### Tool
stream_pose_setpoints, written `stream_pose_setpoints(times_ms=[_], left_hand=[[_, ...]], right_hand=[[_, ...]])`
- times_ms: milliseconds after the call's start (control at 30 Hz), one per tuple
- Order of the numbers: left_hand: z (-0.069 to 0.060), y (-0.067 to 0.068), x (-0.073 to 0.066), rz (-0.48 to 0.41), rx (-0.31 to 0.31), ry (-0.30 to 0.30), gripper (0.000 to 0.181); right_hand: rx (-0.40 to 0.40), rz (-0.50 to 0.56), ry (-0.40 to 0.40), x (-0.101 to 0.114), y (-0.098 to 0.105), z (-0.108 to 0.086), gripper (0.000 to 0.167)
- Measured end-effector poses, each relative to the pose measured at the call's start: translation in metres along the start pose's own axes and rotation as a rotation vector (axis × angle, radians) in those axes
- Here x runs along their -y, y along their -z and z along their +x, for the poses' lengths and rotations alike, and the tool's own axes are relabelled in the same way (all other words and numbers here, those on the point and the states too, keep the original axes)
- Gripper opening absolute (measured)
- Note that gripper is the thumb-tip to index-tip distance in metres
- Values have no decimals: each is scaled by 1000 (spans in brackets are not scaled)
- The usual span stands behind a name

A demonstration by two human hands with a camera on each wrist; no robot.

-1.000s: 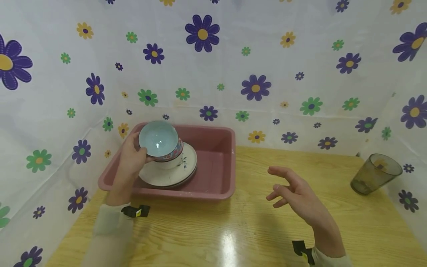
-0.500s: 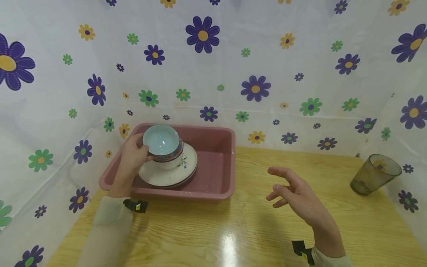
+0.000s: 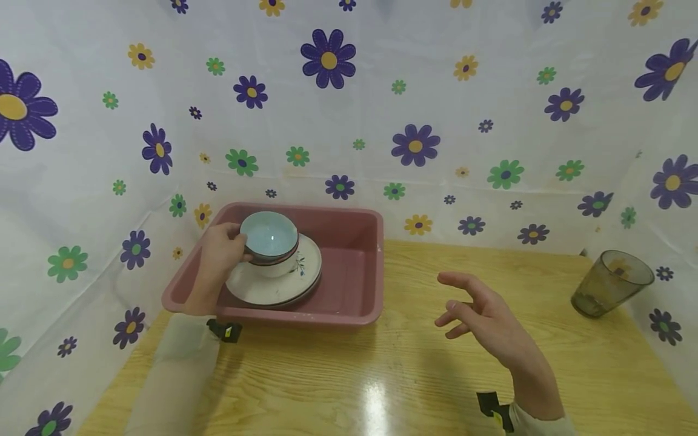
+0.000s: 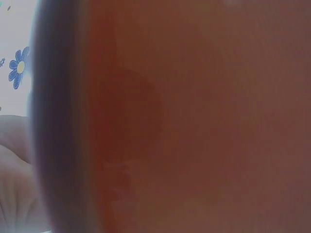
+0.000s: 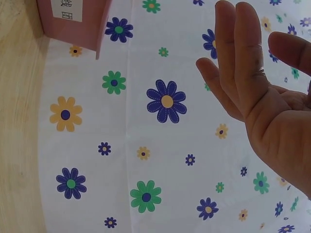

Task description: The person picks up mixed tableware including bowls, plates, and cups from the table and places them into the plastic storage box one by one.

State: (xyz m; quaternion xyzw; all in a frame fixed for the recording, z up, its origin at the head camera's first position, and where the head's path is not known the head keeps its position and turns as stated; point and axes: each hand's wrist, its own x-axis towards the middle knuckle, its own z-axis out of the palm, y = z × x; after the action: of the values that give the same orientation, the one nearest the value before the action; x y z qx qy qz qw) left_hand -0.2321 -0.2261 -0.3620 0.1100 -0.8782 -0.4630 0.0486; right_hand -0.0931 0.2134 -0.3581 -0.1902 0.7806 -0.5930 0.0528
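Observation:
My left hand (image 3: 220,257) pinches the left rim of a bowl (image 3: 269,235) with a pale blue inside, thumb on the near side. That bowl sits low over a stack, at or just above a white bowl (image 3: 274,268); whether it touches is hard to tell. Beneath lies a white plate (image 3: 256,293) with a floral sprig, on at least one more plate. All of them are inside a pink basin (image 3: 351,257). Over the table my right hand (image 3: 488,318) hovers, fingers relaxed and holding nothing. In the left wrist view, a blurred reddish surface blocks most of the picture.
A tinted, see-through drinking glass (image 3: 611,284) stands at the far right of the wooden table (image 3: 305,375). Flower-patterned white sheeting (image 3: 371,109) encloses the back and both sides. The right wrist view catches a labelled corner of the basin (image 5: 73,24).
My left hand has lowered the blue bowl slightly and to the right, bringing it closer down onto the stack, and its opening is less tilted toward me. The right hand stays put.

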Motion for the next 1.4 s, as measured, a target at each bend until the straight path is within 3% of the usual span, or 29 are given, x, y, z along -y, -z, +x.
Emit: stream_pose_setpoints(times_ms=[667,900,1400], left_hand=[[5,1,1,112,-88,-71,39],[5,2,0,200,-172,-118,35],[10,-5,8,270,-243,-146,30]], right_hand=[[-1,12,12,2,0,-2,44],[3,19,6,1,1,-1,44],[0,22,-3,1,2,-1,43]])
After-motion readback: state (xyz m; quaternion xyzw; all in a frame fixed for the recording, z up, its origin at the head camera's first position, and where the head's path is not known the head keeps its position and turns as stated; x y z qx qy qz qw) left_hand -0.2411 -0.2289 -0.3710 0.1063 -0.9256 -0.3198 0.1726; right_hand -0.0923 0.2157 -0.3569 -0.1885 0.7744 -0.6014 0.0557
